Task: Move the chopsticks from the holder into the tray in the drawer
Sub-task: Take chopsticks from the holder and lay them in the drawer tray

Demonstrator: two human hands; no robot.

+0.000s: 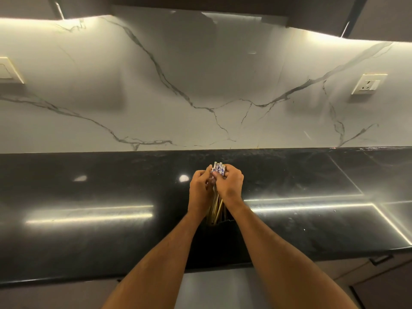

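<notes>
Head view shows our left hand [200, 188] and right hand [229, 184] closing their grip around the pale, blue-patterned chopsticks [219, 169], which stand in the dark holder [225, 226] on the black table [89, 197], no drawer tray visible.

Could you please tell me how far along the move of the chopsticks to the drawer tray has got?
Nothing looks delivered yet. In hand: the left hand and right hand both grip the bundle of chopsticks near its patterned tops, while the lower ends sit in the dark holder on the black countertop. Left: lifting them out and laying them in the tray; no open drawer or tray is in view.
</notes>
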